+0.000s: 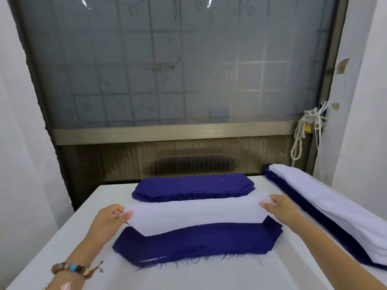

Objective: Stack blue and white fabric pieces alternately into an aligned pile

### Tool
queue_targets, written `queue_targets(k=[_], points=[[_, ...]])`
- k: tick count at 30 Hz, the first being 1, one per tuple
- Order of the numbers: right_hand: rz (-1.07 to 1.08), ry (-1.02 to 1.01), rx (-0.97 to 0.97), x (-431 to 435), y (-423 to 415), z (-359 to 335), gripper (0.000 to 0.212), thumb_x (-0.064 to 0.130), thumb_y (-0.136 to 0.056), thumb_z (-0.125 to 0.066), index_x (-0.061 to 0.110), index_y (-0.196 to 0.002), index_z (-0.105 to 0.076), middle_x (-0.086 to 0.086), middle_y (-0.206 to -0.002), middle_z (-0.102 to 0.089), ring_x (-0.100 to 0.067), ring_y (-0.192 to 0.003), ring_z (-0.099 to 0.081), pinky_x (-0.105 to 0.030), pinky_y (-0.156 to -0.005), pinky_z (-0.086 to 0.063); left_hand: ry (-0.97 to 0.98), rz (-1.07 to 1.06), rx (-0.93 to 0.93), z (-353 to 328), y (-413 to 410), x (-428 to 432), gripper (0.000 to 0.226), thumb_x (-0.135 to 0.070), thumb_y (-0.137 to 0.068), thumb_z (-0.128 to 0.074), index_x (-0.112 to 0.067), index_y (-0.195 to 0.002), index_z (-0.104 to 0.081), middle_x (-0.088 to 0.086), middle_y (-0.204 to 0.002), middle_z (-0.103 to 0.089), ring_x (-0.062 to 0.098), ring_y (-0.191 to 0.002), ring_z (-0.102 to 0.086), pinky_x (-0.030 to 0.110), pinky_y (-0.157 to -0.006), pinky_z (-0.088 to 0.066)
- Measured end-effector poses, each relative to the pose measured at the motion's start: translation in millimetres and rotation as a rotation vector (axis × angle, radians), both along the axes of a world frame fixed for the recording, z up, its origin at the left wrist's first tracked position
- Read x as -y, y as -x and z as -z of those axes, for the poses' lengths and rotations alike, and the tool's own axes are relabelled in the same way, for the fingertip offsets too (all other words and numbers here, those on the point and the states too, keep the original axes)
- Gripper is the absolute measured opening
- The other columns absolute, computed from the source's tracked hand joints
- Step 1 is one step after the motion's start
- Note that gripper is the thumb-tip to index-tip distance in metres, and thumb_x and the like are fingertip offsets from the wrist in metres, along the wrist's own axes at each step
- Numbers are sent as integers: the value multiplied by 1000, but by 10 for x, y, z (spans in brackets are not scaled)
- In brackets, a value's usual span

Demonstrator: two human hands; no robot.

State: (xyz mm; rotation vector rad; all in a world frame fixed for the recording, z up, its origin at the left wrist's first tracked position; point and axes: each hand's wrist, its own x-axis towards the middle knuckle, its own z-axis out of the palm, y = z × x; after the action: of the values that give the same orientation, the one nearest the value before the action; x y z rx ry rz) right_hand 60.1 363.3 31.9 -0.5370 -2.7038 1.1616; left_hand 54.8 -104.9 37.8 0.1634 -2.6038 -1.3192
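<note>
White piece (194, 214), blue pile (196, 245)

The white piece (194, 214) hides the near blue stack's (196, 245) far half; perhaps more white lies beneath.

Left hand (111, 218) and right hand (279, 207) apart, forearms extended, fingers (125, 215) pinched closed.

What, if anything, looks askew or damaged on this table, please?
The white fabric piece, held by both hands, sits offset behind the near blue fabric pile, not aligned. That pile's front edge is frayed, with loose threads.
</note>
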Motion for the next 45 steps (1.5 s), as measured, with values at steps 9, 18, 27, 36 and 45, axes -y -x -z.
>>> queue_targets(k=[9,18,27,36,45], points=[[-9,-16,-57,96,-341,357,46,29,-91,-63,-11,-113,-56,-26,-115,-60,-40,-109,-55,-43,-92,-45,83,-15,-6,491,-308,68,24,-19,-88,-69,-5,-74,-56,4,-58,-54,20,-57,-44,24,-59,-34],[14,28,-222,168,-480,476,14,26,-91,-62,24,-100,-52,-6,-67,-57,-20,-65,-54,-29,-58,-41,-32,3,-118,586,-401,-7,8,-24,-93,-61,-22,-100,-56,10,-63,-60,20,-63,-56,27,-63,-44],[-24,-209,-253,186,-502,480,24,22,-93,-60,21,-111,-45,0,-56,-45,-16,-58,-46,-25,-52,-34,49,8,-141,584,-398,-10,21,-15,-95,-57,-27,-111,-52,6,-71,-59,21,-66,-55,16,-56,-44],[-38,-531,-387,231,-540,477,3,23,-88,-68,25,-91,-68,0,-105,-54,-23,-97,-48,-33,-79,-38,349,-8,-270,526,-461,-103,23,-12,-87,-68,-25,-105,-63,-4,-100,-57,15,-88,-51,26,-82,-45],[-300,-557,-358,240,-531,498,18,27,-99,-48,26,-90,-64,14,-93,-56,-11,-87,-50,-28,-82,-34,329,188,-295,589,-461,-80,28,-11,-82,-73,-38,-82,-66,-23,-90,-61,3,-90,-55,21,-80,-44]])
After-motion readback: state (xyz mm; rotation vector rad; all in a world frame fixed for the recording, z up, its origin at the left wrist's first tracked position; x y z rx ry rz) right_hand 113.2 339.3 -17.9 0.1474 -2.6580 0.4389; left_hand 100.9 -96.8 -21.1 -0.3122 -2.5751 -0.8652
